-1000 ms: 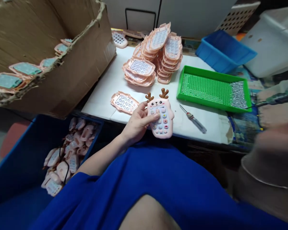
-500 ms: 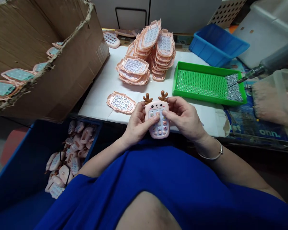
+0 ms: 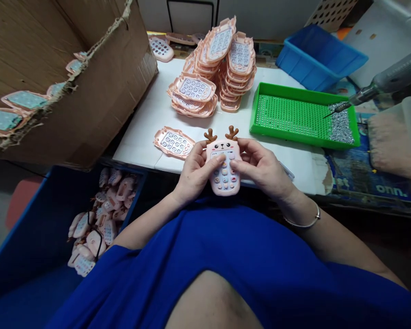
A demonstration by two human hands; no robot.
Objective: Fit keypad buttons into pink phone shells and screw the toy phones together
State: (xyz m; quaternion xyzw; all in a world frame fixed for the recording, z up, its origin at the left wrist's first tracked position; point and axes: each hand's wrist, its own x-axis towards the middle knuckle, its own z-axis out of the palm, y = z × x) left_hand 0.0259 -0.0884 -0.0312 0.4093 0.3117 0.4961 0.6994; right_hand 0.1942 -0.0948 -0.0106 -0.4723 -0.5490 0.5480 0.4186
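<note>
I see both hands closed round one toy phone (image 3: 225,180), a pink one with a deer face and brown antlers, held over the near edge of the white worktop (image 3: 147,119), just above the lap. The left hand (image 3: 192,176) cups its left side with the thumb pressed on the upper keys; the right hand (image 3: 266,171) wraps the right side, its thumb also on the keypad. Just left of the toy, one pink keypad shell (image 3: 174,142) lies flat on the worktop, and further back there are leaning stacks of shells (image 3: 222,68) of the same kind. To my left a big torn cardboard box (image 3: 99,91) holds more shells with teal backs (image 3: 2,119), lined up along its ragged rim. Below it, beside the left arm, a blue crate (image 3: 23,237) holds a loose heap of pink toy pieces (image 3: 96,219). On the right of the worktop sits a green tray (image 3: 294,119) with a dotted floor, and a pile of small screws (image 3: 340,129) is gathered at its right end. The tip of a powered screwdriver (image 3: 390,78) hangs right over that pile. Behind the tray is a blue bin (image 3: 320,57), and I cannot make out anything in it. A clear tub (image 3: 397,137) at the far right holds something pinkish, too blurred to name.
</note>
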